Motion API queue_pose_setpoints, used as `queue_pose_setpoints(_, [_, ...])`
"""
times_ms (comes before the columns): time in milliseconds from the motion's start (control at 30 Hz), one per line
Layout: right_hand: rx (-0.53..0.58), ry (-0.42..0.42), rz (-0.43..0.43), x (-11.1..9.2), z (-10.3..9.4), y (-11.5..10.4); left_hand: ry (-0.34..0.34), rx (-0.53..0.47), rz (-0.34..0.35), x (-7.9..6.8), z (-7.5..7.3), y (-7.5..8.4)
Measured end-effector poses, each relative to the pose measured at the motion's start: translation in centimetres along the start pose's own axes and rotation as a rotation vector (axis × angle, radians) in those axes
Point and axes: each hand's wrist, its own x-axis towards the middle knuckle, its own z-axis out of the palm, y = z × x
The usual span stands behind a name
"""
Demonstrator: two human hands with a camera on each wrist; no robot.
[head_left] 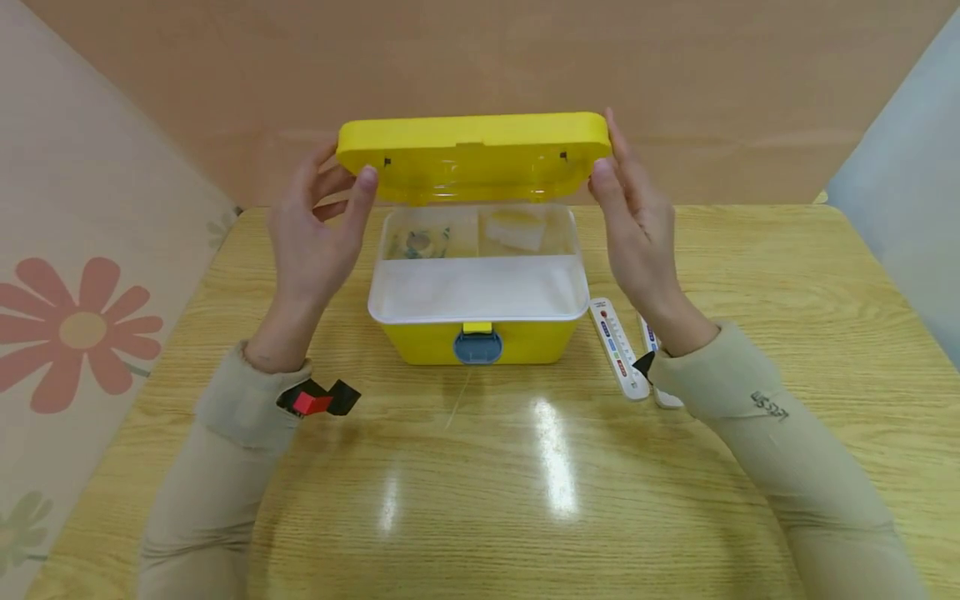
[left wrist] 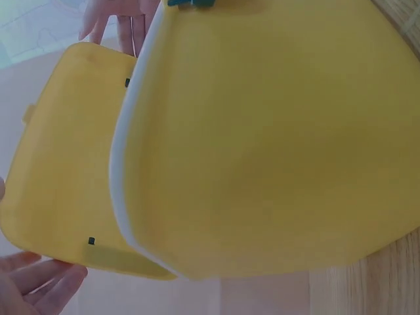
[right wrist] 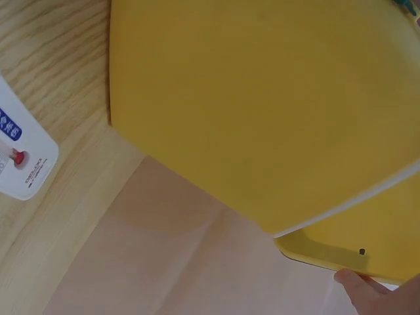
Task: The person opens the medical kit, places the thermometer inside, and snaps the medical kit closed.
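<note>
A yellow storage box (head_left: 420, 343) stands on the table, its yellow lid (head_left: 472, 132) raised and tilted back behind it. My left hand (head_left: 315, 225) grips the lid's left end, thumb in front and fingers behind. At the right end, my right hand (head_left: 637, 217) holds the lid between thumb and fingers. A white tray (head_left: 480, 287) sits in the box top. Its back left compartment holds a small round item in clear wrapping (head_left: 418, 243); in the back right lies a white, pad-like piece (head_left: 516, 231). A grey-blue latch (head_left: 477, 347) is on the box front.
Right of the box lies a white thermometer (head_left: 619, 350) with coloured labels. A second, similar one (head_left: 667, 398) is partly hidden under my right wrist. The wooden table (head_left: 480, 483) ends at a tan wall (head_left: 480, 58) behind the box. A flower-patterned wall (head_left: 82, 333) stands at the left.
</note>
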Motion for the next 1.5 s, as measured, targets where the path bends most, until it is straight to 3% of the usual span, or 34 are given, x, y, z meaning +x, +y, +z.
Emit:
queue_pose_setpoints(133, [-0.055, -0.05, -0.075, 0.4, 0.0, 0.8, -0.085, -0.049, 0.059, 0.3, 0.0, -0.3])
queue_pose_setpoints(300, [-0.099, -0.088, -0.138, 0.8, 0.0, 1.9, -0.202, -0.132, 0.056, 0.4, 0.2, -0.4])
queue_pose_setpoints(533, [-0.187, -0.137, -0.279, 1.5, -0.4, 3.3, -0.234, -0.189, 0.082, 0.9, 0.4, -0.8])
queue_pose_setpoints(833, [-0.15, -0.164, -0.18, 2.2, -0.4, 3.9, -0.33, -0.178, 0.211, 1.9, 0.3, -2.2])
queue_pose_setpoints(1133, [-0.145, -0.216, -0.123, 2.7, -0.5, 4.4, -0.378, -0.168, 0.057, 2.5, 0.7, -3.5])
queue_pose_setpoints(1500, [-0.123, -0.225, -0.054, 3.9, -0.4, 5.2, -0.405, -0.211, 0.01, 3.0, 1.8, -5.6])
